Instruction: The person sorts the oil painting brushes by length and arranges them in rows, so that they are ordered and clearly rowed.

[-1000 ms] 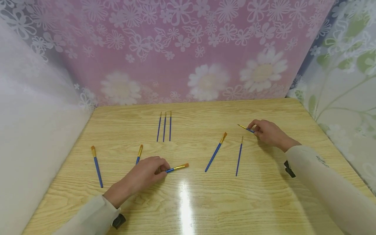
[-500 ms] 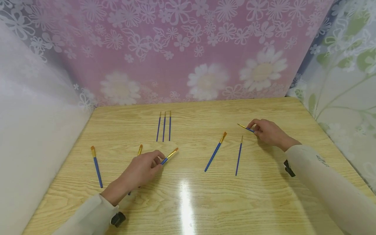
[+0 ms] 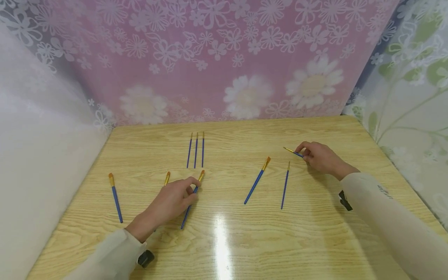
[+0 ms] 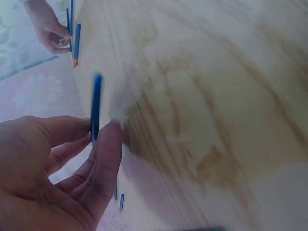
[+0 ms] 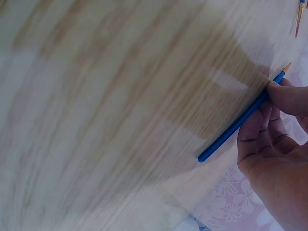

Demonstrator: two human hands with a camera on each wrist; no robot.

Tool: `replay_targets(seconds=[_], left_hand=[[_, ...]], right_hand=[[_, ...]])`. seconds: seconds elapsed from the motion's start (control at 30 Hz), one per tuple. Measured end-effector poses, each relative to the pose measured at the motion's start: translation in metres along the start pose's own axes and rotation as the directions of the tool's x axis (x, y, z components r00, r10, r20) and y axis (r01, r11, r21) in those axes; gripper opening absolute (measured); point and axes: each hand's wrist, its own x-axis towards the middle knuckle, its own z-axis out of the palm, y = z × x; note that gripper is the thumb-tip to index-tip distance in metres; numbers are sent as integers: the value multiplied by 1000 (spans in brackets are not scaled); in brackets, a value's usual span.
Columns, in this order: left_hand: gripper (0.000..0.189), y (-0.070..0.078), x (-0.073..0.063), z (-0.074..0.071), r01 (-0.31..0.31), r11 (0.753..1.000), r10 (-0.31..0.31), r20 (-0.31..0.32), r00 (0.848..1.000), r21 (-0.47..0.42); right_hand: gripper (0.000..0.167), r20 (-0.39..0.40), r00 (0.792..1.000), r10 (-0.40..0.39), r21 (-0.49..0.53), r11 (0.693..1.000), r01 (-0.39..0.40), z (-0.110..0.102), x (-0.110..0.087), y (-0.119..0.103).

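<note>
My left hand [image 3: 171, 199] pinches a blue-handled paintbrush [image 3: 186, 215] between thumb and fingers. Its orange bristles point away from me, and its handle shows blurred in the left wrist view. Partly under that hand lies another flat paintbrush [image 3: 167, 178]. Over at the right, my right hand [image 3: 322, 158] pinches a thin blue paintbrush [image 5: 236, 126] near its metal collar, with the tip pointing left in the head view. Closest to this hand are a thin brush [image 3: 285, 186] and a wider, slanted flat brush [image 3: 258, 186], both lying on the table.
Three thin brushes [image 3: 196, 151] lie side by side toward the back of the wooden table [image 3: 238, 241]. At the far left rests one more flat brush [image 3: 116, 198]. A pink flowered cloth [image 3: 196, 89] hangs behind the table, with pale cloths on both sides.
The brush in my left hand has swung from pointing right to pointing away from me, and that hand has shifted slightly up the table. My right hand stays in place with its brush.
</note>
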Motion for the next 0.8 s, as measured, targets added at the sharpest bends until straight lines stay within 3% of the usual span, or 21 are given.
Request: replay_targets(seconds=[0.33, 0.8], left_hand=[[25, 8, 8, 10, 64, 998, -64, -5, 998, 19], [21, 10, 10, 18, 3, 993, 0, -22, 1000, 118]], right_hand=[[27, -10, 1000, -18, -3, 1000, 18, 0, 0, 1], [28, -5, 1000, -17, -1, 1000, 17, 0, 0, 0]])
